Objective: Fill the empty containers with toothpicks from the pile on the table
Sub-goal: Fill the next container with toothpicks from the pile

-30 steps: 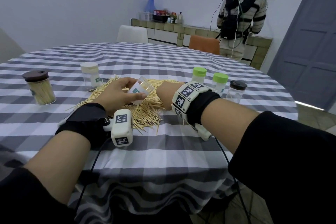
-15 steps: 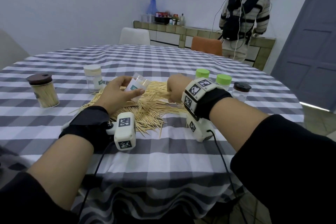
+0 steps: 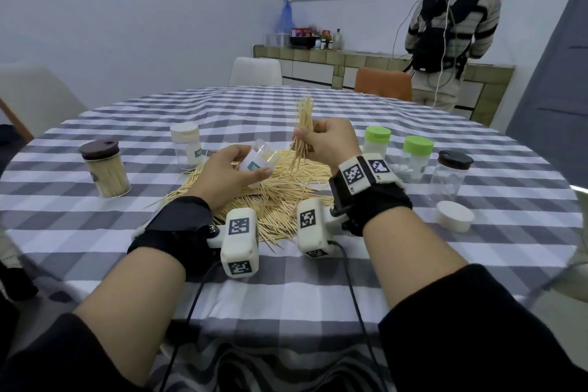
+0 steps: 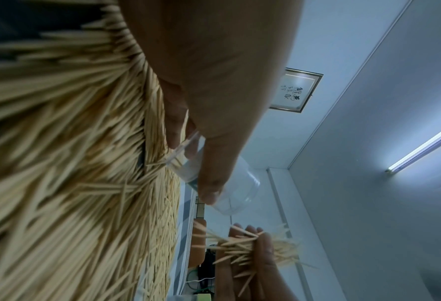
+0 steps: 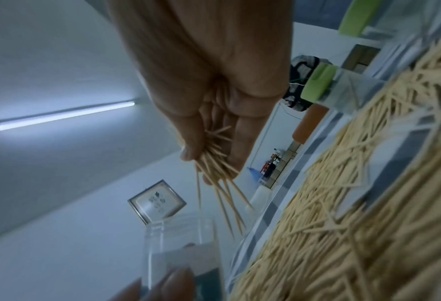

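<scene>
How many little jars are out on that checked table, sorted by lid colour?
Brown lid, full of toothpicks: 1
Cream lid: 1
Green lids: 2
Dark lid, empty: 1
No lid, held in the left hand: 1
Total: 6 jars. A loose cream lid also lies near the right edge.

Toothpick pile (image 3: 280, 191) centre of table (image 3: 318, 267); lidded jars (image 3: 416, 157) right.
</scene>
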